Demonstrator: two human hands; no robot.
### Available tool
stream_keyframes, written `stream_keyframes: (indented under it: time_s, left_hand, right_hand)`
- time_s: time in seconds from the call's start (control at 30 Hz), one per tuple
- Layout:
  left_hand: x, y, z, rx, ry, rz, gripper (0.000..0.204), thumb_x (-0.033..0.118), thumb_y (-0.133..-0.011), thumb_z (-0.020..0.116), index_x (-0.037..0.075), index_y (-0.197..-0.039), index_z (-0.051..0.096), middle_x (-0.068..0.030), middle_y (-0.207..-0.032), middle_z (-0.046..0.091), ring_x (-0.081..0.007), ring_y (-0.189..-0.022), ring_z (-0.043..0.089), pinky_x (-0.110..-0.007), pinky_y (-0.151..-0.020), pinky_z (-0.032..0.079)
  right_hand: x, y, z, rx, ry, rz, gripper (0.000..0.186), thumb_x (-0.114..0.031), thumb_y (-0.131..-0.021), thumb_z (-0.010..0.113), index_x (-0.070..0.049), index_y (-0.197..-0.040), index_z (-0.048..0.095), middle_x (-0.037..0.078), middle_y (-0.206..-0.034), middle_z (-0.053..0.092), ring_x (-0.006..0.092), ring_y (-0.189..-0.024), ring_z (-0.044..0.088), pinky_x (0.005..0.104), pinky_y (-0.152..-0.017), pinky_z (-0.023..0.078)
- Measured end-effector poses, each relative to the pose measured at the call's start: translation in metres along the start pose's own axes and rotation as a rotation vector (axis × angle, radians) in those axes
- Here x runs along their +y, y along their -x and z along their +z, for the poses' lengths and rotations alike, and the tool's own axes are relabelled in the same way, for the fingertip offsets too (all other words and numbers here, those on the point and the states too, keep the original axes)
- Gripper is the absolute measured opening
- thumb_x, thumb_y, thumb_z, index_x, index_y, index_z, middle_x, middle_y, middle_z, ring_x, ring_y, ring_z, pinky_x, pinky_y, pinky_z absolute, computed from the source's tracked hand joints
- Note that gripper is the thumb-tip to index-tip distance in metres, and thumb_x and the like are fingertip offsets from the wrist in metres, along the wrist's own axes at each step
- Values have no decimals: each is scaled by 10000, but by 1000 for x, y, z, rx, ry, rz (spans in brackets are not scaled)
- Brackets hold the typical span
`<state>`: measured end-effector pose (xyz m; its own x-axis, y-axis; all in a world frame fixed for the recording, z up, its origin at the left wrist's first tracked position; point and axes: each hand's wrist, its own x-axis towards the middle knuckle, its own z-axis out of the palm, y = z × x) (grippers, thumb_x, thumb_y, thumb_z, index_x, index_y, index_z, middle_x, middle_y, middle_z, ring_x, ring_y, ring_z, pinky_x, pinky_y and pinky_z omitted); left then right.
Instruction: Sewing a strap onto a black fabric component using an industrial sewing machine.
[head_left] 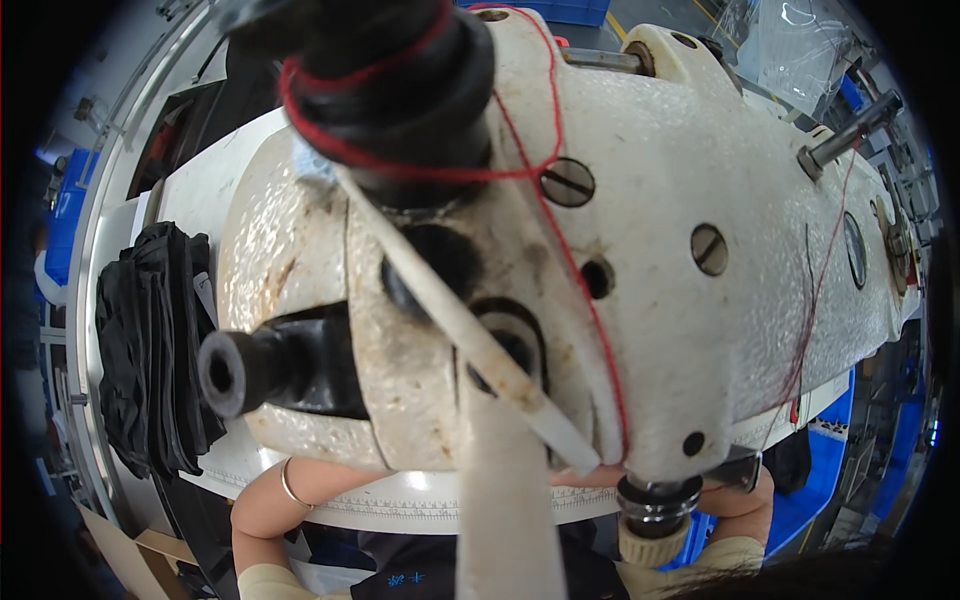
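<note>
A white sewing machine [660, 330] fills most of the head view, close up. My left forearm [262, 515], with a bangle [290, 485] on it, bends in beneath the machine's left end. On the other side, my right forearm [745, 510] reaches in behind the thread tension knob [655, 540]. Both hands are hidden by the machine, so their fingers and anything in them cannot be made out. Red thread [590, 300] loops round a black post [400, 110] and runs down the machine's front. A pale lever [460, 330] slants across it, blurred.
Folded black fabric pieces [155, 350] are stacked at the left of the white table [400, 505], whose near edge carries a ruler scale. A blue bin [820, 470] stands at the right. Clear plastic bags [800, 50] lie at the far right. A cardboard box [125, 550] sits lower left.
</note>
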<state>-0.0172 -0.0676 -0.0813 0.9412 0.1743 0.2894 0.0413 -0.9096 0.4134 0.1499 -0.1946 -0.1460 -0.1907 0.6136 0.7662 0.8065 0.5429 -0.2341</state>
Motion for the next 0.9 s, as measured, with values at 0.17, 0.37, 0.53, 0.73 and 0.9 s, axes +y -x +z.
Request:
stream_keyframes:
  time_s: [0.17, 0.37, 0.53, 0.73, 0.9]
  left_hand:
    - [8, -17, -17, -57, -321, 199, 358, 14, -540, 634, -7, -897, 658, -196, -960, 626, -389, -866, 599, -416, -740, 500]
    - [17, -26, -32, -26, -110, 58, 348, 51, -670, 650, 7, -1015, 670, -135, -1018, 624, -295, -961, 608, -405, -811, 508]
    - [15, -22, -25, 30, -108, 91, 319, 38, -643, 658, -2, -959, 672, -123, -1007, 614, -283, -951, 605, -409, -801, 511]
    - [2, -34, -21, 51, -60, -28, 303, 11, -673, 624, 38, -971, 672, -124, -997, 632, -314, -962, 607, -411, -818, 498]
    - [-12, -37, -27, 34, -58, -101, 337, 63, -685, 626, 83, -1019, 663, -99, -1010, 634, -319, -932, 608, -426, -796, 494]
  right_hand:
    - [15, -31, -71, -287, 23, -49, 271, -168, -623, 610, 37, -800, 610, 254, -873, 581, 395, -881, 543, 455, -727, 454]
    - [31, -31, -65, -378, -621, 891, 270, -73, -715, 605, 14, -970, 613, 122, -946, 629, 231, -955, 598, 408, -802, 496]
    - [-8, -55, -74, -448, -87, 327, 232, -47, -805, 579, 20, -1023, 623, 53, -923, 639, 209, -883, 643, 382, -766, 520]
    - [0, -42, -53, -342, 183, 219, 265, -53, -744, 597, -39, -1003, 654, 68, -914, 651, 193, -781, 645, 341, -731, 520]
    - [10, -36, -49, -308, -17, 562, 293, -88, -722, 626, -56, -1012, 659, 77, -957, 654, 185, -770, 632, 327, -735, 515]
